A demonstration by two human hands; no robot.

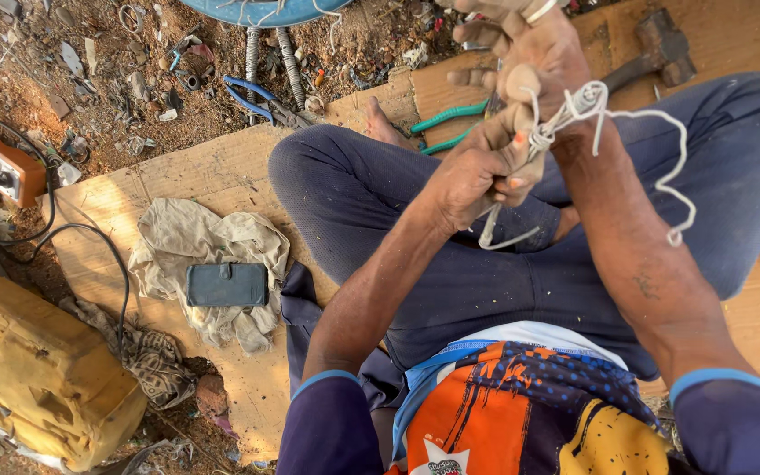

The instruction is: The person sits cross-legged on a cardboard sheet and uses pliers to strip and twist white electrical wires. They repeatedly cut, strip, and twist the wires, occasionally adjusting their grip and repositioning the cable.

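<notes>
A bundle of white cord (565,114) is gripped above the lap by the closed fingers of the left hand (477,171); the right hand (529,53), partly cut off, is curled around it. Green-handled pliers (446,127) are half hidden behind on the plywood board (222,171).

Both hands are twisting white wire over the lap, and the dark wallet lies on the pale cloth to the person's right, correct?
Not quite: the head view shows the dark wallet on the pale cloth to the person's left. Both the left hand and right hand do grip the white wire.
</notes>
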